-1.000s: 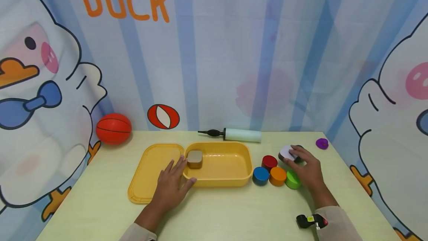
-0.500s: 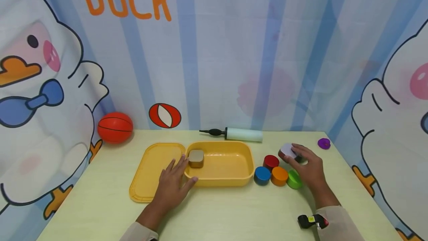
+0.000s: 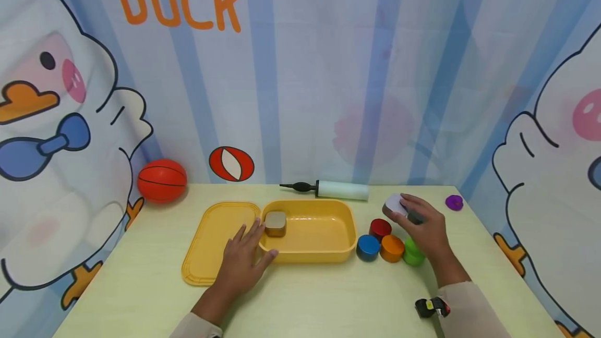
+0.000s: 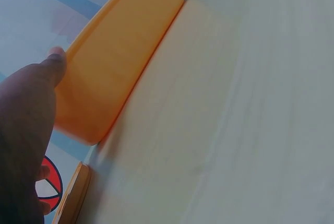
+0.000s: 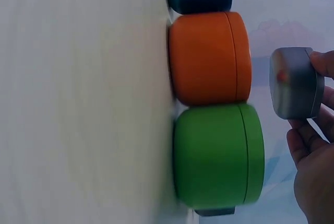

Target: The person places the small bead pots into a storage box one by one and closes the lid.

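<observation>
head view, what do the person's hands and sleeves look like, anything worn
The left hand and right hand are ungloved. The sleeves are plain pale beige. A small black device with yellow-green and red bits is at the right cuff; something dark at the left cuff is cut off.

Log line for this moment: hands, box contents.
right hand: holds silver container, raised | left hand: touches yellow box | in box: gold container
</observation>
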Tool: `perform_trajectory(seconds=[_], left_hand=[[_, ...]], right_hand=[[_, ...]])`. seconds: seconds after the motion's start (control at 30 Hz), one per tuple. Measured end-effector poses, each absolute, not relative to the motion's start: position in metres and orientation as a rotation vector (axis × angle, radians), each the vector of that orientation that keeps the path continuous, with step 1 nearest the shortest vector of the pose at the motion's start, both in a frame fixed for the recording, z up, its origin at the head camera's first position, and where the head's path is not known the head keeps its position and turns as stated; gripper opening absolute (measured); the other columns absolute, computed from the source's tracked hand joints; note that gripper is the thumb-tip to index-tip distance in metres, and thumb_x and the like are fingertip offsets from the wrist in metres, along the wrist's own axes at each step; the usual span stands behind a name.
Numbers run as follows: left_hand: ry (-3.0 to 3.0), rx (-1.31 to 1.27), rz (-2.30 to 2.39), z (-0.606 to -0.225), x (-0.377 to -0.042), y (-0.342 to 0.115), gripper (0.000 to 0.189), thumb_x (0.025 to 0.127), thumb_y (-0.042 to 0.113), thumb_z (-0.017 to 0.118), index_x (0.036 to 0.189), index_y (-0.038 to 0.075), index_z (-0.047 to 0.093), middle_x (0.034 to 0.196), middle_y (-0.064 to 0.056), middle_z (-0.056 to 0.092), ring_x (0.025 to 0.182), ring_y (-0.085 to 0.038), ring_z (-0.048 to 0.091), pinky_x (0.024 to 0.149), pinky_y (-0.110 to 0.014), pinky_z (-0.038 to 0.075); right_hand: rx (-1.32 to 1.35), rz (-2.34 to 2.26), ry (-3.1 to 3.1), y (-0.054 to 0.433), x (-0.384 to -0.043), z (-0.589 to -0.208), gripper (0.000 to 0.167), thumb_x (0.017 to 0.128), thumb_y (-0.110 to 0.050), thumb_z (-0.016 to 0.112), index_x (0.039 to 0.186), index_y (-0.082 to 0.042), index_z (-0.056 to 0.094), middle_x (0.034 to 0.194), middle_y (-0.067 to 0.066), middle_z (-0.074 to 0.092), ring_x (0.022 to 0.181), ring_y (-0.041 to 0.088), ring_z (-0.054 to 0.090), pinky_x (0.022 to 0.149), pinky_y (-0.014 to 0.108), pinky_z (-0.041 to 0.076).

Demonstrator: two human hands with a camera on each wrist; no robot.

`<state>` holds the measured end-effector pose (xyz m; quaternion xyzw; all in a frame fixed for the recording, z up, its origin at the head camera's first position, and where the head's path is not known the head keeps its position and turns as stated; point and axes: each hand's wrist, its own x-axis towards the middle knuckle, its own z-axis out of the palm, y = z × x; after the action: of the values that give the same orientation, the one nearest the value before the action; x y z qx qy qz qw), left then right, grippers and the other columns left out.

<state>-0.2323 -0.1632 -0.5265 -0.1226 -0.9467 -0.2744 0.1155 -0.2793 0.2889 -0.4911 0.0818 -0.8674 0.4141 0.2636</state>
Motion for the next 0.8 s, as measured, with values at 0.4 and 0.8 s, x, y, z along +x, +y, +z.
perform_trajectory(seconds=[0.4, 0.8], left_hand=[[-2.775, -0.372, -0.795, -0.526, -0.233, -0.163, 0.08, 0.106, 0.06, 0.062, 0.169, 0.015, 0.043, 0.18, -0.002, 0.033, 0.165, -0.048, 0.031, 0.123, -0.085, 0.026], [-2.768, -0.377, -0.801, -0.526, -0.233, -0.165, 0.079, 0.106, 0.059, 0.062, 0.169, 0.015, 0.043, 0.18, -0.002, 0.034, 0.165, -0.049, 0.031, 0.122, -0.085, 0.026]], right_hand=[[0.464, 1.169, -2.241, 0.249, -0.291, -0.489, 0.041, 0.09, -0.002, 0.088, 0.13, 0.001, 0.079, 0.14, 0.019, 0.075, 0.132, 0.048, 0.066, 0.105, -0.002, 0.037], [0.614, 1.271, -2.292, 0.209, -0.291, -0.479, 0.042, 0.092, -0.004, 0.087, 0.133, -0.001, 0.078, 0.146, 0.016, 0.072, 0.138, 0.042, 0.065, 0.102, 0.005, 0.048]])
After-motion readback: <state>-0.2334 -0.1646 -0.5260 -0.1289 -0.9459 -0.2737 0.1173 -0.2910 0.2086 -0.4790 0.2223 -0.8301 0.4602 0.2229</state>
